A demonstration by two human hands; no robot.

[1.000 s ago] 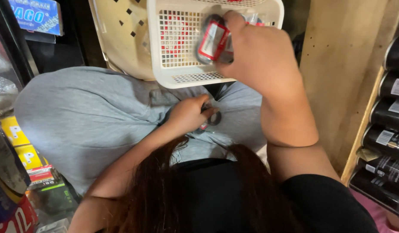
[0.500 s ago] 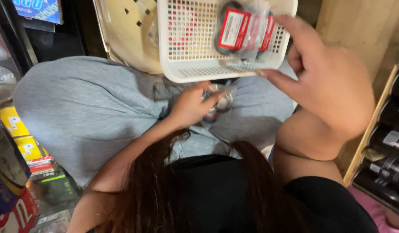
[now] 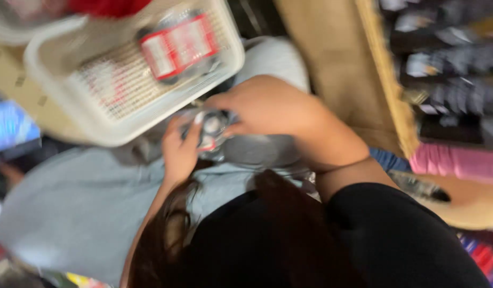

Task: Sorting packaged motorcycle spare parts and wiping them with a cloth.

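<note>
Both my left hand (image 3: 179, 152) and right hand (image 3: 267, 106) close their grip on one small clear packet (image 3: 213, 129), steadying it below the white basket (image 3: 214, 72).

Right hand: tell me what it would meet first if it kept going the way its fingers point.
The right hand points left toward the small clear packet held by the left hand. It would meet that packet first, and seems already to touch it; blur hides the contact.

shop | shelves of packaged goods (image 3: 449, 69) | white basket (image 3: 123, 106)
</note>
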